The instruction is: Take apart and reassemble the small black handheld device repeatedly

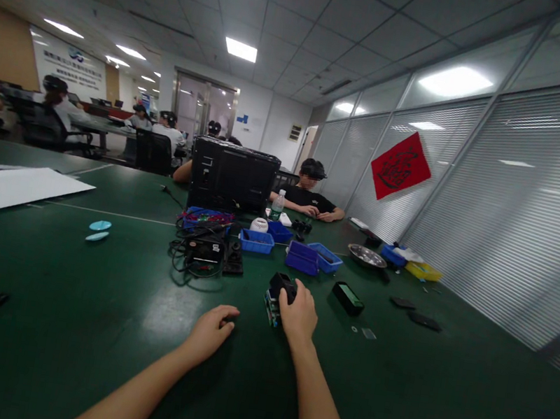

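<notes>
My right hand (300, 312) is closed around a black boxy part (279, 283), its thumb on the near side and its fingers over the far side. Beneath that part, a small stack with green and white edges, which looks like circuit boards (271, 307), rests on the table; whether the two are joined I cannot tell. My left hand (210, 332) lies on the green table to the left, holding nothing, thumb and forefinger apart. Right of my right hand sits an open black case (348, 298) with a green inside. Near it are a small clear square piece (368, 334) and a tiny ring (354, 329).
Tangled black cables and a power box (204, 250) lie ahead on the left, before a large black monitor (235, 177). Blue bins (256, 242), a bottle (277, 207) and a metal bowl (367, 256) stand farther back. Across the table sits a person (308, 196).
</notes>
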A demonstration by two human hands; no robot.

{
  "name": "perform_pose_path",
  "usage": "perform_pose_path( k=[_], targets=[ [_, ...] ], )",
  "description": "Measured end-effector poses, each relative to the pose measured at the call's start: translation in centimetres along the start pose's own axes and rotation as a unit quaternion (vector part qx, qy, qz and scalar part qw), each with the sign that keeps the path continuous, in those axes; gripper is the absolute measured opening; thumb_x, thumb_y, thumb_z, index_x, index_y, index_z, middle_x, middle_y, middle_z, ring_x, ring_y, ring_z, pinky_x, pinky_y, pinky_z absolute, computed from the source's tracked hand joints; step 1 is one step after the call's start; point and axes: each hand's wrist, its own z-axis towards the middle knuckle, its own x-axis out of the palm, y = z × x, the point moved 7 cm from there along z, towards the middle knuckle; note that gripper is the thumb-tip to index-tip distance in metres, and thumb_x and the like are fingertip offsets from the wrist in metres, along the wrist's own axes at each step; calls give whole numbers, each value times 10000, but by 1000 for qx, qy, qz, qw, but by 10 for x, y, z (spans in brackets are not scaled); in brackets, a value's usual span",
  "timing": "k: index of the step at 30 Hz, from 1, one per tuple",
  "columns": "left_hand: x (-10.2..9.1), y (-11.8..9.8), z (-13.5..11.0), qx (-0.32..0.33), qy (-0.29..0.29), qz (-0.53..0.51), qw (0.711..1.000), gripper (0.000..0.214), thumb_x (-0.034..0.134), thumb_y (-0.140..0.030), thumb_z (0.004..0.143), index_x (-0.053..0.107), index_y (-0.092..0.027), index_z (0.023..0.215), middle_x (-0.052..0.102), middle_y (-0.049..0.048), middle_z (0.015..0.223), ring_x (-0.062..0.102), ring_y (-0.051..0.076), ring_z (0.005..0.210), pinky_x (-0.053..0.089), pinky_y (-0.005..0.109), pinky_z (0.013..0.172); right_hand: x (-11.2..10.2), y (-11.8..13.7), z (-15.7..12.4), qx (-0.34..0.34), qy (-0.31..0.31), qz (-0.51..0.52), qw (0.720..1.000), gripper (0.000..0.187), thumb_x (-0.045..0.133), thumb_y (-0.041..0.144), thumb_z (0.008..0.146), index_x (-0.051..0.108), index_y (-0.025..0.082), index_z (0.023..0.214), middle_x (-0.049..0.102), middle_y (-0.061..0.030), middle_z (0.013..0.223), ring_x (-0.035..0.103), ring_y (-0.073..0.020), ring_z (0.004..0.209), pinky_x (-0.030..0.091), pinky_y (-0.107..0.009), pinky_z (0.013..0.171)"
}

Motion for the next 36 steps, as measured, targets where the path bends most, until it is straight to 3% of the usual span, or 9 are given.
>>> perform_pose_path(
  k=[6, 15, 19, 23, 28, 32, 36],
  targets=[
    [-2, -2, -1, 0, 1, -3, 1000, 318, 451, -198, 712, 616, -204, 983, 604, 28, 1092, 562, 159, 950, 436, 265, 826, -5, -15, 7, 35, -49, 49, 997, 524, 283, 436, 843, 370, 151, 1275, 490, -118, 1191, 439, -234, 1091, 376, -308, 825],
    [-2, -6, -2, -1, 6, 8, 1000, 307, 459, -170, 713, 616, -192, 976, 621, 31, 1042, 569, 148, 913, 435, 252, 821, 4, -42, 19, 112, -40, 177, 977, 512, 306, 473, 818, 473, 148, 1176, 564, -116, 1113, 524, -240, 1006, 388, -308, 806],
    [-3, -6, -3, -5, 7, 16, 1000, 298, 465, -170, 716, 616, -203, 970, 625, 22, 1030, 573, 141, 897, 440, 241, 807, 0, -34, 17, 78, -59, 218, 971, 502, 336, 464, 809, 487, 137, 1158, 565, -116, 1108, 519, -225, 1008, 382, -292, 826],
    [0, -1, -1, -18, -2, 4, 1000, 338, 464, -156, 720, 583, -206, 1032, 624, 22, 1031, 572, 131, 911, 441, 235, 812, -5, -4, 2, -18, -49, 255, 965, 486, 321, 435, 830, 447, 133, 1189, 575, -102, 1056, 538, -197, 935, 402, -281, 803],
    [0, 15, 6, -93, -82, -38, 992, 482, 419, -79, 709, 448, -167, 1182, 592, 53, 1090, 572, 111, 914, 442, 238, 832, 5, 57, -34, -202, -1, 91, 975, 412, 452, 371, 782, 493, 186, 1147, 544, -90, 1046, 501, -210, 940, 358, -304, 834],
    [1, 14, 14, -91, -142, -16, 986, 580, 390, -48, 680, 366, -141, 1251, 524, 94, 1181, 563, 135, 931, 435, 271, 857, 20, 77, -48, -225, 17, -57, 973, 350, 495, 370, 761, 543, 175, 1047, 542, -108, 966, 476, -238, 902, 328, -360, 807],
    [12, -1, 23, -36, -135, 13, 990, 670, 372, -5, 629, 365, -194, 1272, 439, 60, 1288, 468, 153, 1112, 361, 295, 968, 25, 78, -50, -220, 27, -98, 970, 288, 472, 383, 783, 583, 165, 934, 562, -116, 925, 464, -250, 903, 307, -386, 803]
  ],
)
